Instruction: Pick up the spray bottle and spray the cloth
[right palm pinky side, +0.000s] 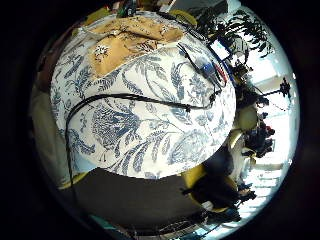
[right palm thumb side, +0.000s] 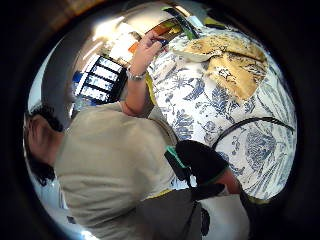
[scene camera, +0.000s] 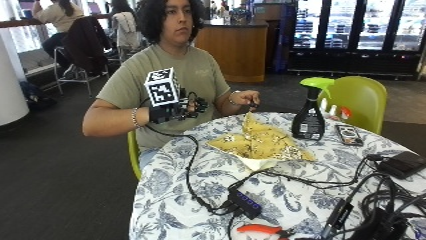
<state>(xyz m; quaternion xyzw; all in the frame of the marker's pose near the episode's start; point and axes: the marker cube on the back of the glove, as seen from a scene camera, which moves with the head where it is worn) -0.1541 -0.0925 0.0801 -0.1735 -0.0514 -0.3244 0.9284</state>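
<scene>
From the outside view, a person is sitting at a round table (scene camera: 173, 180) covered in a blue-and-white floral cloth. The gloved right hand (scene camera: 178, 109) is hovering in the air above the table's near edge, in front of the chest, holding nothing; its fingers appear to be hanging loosely curled, though they are small and dark here. The bare left hand (scene camera: 246, 97) is raised beside it, pinching something small that cannot be made out. The spray bottle (scene camera: 309, 112), dark with a green trigger head, is standing upright on the table, well apart from the gloved hand. The yellow patterned cloth (scene camera: 263, 142) is lying crumpled on the table between the person and the bottle, just beside the bottle's base. A phone (scene camera: 349, 134) is lying next to the bottle, in front of a green chair (scene camera: 359, 97), and a small hub (scene camera: 245, 202) is sitting among the leads nearer the camera.

The little finger side palm view is looking down on the tabletop (right palm pinky side: 150, 125), with the yellow cloth (right palm pinky side: 130, 37) showing at its far side.

The thumb side palm view is showing the person's shirt (right palm thumb side: 110, 165), the bare hand (right palm thumb side: 147, 47) lifted, the cloth (right palm thumb side: 230, 60) on the table, and black-gloved fingers (right palm thumb side: 200, 160) close to the lens, gripping nothing.
</scene>
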